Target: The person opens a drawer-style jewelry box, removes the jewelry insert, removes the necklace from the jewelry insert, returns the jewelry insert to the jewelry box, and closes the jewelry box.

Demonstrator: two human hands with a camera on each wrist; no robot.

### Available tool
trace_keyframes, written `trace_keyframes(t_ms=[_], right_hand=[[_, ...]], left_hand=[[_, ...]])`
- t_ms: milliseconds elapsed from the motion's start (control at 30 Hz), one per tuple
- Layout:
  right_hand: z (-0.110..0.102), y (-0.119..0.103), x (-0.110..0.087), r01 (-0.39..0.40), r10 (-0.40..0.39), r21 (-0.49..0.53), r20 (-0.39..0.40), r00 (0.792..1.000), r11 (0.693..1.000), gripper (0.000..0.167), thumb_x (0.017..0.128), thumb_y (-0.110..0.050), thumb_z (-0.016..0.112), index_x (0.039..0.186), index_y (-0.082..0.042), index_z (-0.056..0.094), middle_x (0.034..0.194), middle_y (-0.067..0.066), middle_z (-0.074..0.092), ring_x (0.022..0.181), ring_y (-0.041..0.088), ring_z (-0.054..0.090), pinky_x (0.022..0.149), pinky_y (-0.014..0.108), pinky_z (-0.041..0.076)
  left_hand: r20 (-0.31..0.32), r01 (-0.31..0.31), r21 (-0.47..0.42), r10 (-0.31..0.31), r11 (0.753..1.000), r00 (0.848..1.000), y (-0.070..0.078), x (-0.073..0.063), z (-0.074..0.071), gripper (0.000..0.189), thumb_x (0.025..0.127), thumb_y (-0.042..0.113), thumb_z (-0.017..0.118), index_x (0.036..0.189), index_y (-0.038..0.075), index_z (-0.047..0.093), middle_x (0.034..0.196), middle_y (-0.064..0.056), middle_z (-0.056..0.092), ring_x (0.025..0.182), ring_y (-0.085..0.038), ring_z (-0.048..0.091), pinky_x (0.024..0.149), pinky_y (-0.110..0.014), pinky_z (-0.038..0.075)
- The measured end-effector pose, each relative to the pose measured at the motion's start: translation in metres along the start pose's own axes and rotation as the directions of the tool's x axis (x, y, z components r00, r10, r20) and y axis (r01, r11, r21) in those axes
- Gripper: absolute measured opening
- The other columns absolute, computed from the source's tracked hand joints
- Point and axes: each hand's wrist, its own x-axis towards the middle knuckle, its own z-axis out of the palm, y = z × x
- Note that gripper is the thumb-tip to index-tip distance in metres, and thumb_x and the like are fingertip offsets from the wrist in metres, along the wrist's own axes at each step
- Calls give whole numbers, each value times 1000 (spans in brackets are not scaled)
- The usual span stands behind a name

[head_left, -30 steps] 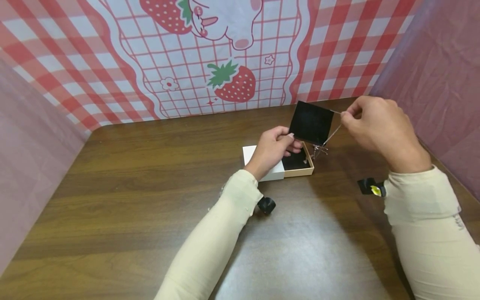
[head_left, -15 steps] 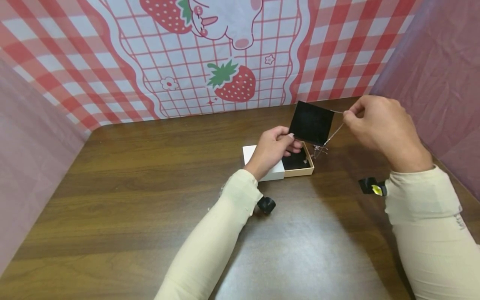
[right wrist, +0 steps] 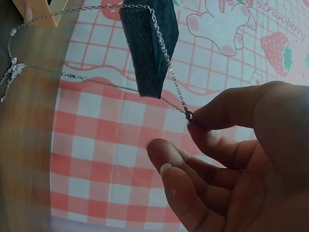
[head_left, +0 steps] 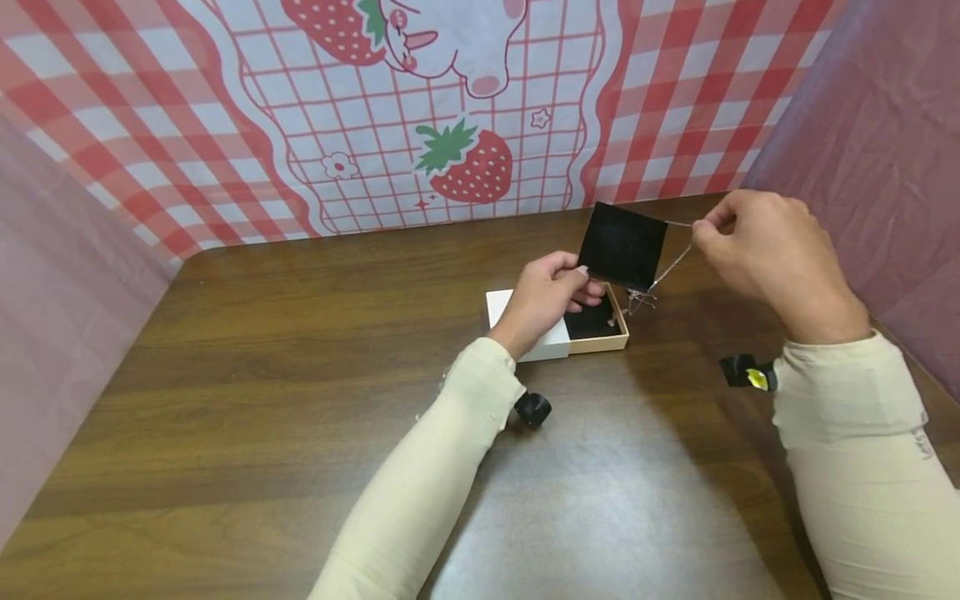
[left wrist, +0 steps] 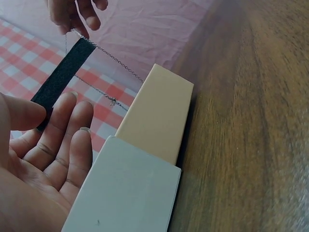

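Note:
A black square foam pad (head_left: 622, 246) is held up at its lower left corner by my left hand (head_left: 543, 296), between thumb and fingers. My right hand (head_left: 780, 258), off to the pad's right, pinches a thin silver necklace (right wrist: 167, 57) at its clasp (right wrist: 189, 115) between thumb and index finger. In the right wrist view the chain runs past both sides of the pad. A cluster of dangling pieces (head_left: 641, 300) hangs from it beside the box. Below my left hand lies a partly slid-out box: a white sleeve (left wrist: 128, 188) and a tan drawer (left wrist: 157, 113) with a black inside.
The box rests on a brown wood-grain table (head_left: 300, 400). Behind stands a red-and-white checked cloth (head_left: 675, 108) with strawberry prints. Pinkish fabric walls (head_left: 870, 167) close off both sides. A small black device (head_left: 533, 410) sits at my left wrist.
My right hand has shifted slightly to the right, drawing the clasp end of the necklace farther from the pad. My left hand, the pad and the box look the same.

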Motion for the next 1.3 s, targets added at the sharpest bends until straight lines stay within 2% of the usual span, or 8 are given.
trace_keyframes(t_ms=[367,633,833,1067,1300], right_hand=[[-1,3,0,0,0,7,-1,1000,1000,30,94,-24,52,100,1,69,89,22,65,77,37,54,60,46,38],[-2,6,0,-27,26,4,16,1000,1000,31,95,-25,52,101,1,68,87,20,64,75,35,52,55,43,38],[-2,6,0,-30,29,3,18,999,1000,32,95,-26,52,102,1,68,87,20,64,75,35,53,57,43,38],[-4,9,0,-41,42,-17,61,997,999,33,96,-29,51,102,-1,68,89,18,64,76,34,53,56,43,38],[-2,12,0,-47,49,-28,83,995,999,33,96,-32,52,99,-3,68,86,15,62,74,33,52,55,42,37]], left_hand=[[0,2,-10,-2,1000,1000,0,-1,0,16,104,9,53,108,-1,64,90,-9,74,80,-15,71,71,-28,54],[5,5,-20,-5,1000,1000,0,-1,-1,16,104,9,52,109,-1,63,90,-10,74,81,-16,71,73,-33,55],[9,4,-20,-4,1000,1000,0,-1,-2,17,104,11,52,110,-1,63,91,-10,74,82,-17,72,76,-36,56],[6,5,-23,-5,1000,1000,-1,-1,-2,17,104,11,52,111,-1,63,91,-10,74,82,-17,72,81,-42,56],[6,-3,-20,3,1000,1000,-1,-2,-1,17,104,11,52,110,-1,62,91,-10,74,82,-17,72,79,-41,56]])
